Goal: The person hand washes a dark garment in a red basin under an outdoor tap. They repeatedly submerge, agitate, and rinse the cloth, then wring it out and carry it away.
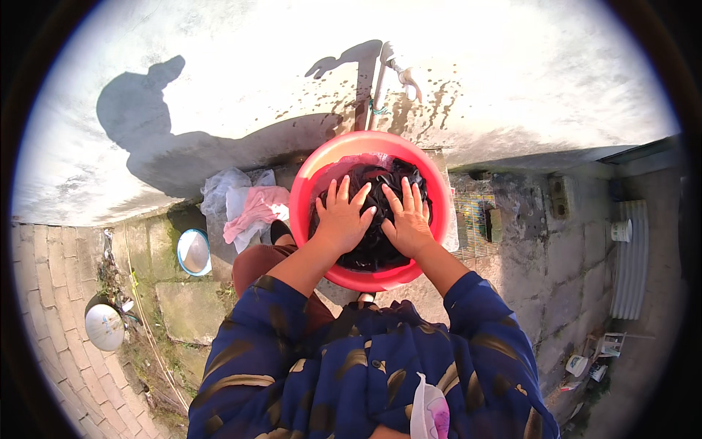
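A round red plastic basin point(307, 181) stands before me, below a tap point(406, 77) on an upright pipe. Wet black cloth point(378, 249) is heaped inside it, with some water showing near the far rim. My left hand point(343, 217) lies over the left part of the cloth, palm down with its fingers spread. Beside it, my right hand point(407, 219) rests over the right part, its fingers also apart. The two thumbs point towards each other without touching. Neither hand visibly grips the cloth. What lies beneath the palms is hidden.
Pink cloth point(258, 208) and clear plastic bags point(219, 189) lie left of the basin. Further left is a small light-blue basin point(194, 252). A metal grate point(466, 222) and a hollow block point(559, 197) are on the right. A sunlit wall point(247, 66) rises behind the basin.
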`<control>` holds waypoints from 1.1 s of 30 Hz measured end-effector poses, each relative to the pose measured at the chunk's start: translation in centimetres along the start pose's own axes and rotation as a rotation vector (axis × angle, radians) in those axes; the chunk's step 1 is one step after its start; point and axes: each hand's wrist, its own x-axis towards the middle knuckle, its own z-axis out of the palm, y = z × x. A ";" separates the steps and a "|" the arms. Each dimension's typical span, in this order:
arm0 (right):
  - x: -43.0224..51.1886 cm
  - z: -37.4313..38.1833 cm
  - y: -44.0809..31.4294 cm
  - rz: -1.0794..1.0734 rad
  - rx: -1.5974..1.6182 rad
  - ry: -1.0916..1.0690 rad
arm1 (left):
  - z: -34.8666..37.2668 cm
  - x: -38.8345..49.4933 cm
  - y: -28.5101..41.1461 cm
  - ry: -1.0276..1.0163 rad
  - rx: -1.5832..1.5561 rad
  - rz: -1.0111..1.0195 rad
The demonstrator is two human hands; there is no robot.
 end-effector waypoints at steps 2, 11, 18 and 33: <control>0.2 1.0 0.0 -0.045 -0.069 -0.025 | 1.2 0.0 0.1 0.041 0.101 0.059; 2.6 0.9 0.0 -0.038 -0.063 -0.188 | 2.4 3.2 -0.6 -0.104 0.224 0.061; 3.1 2.5 0.8 -0.034 -0.029 -0.211 | 3.8 3.6 -1.0 0.124 0.313 0.145; 2.1 0.1 5.3 0.319 0.781 0.155 | -1.3 4.9 -7.3 -0.148 -0.831 -0.263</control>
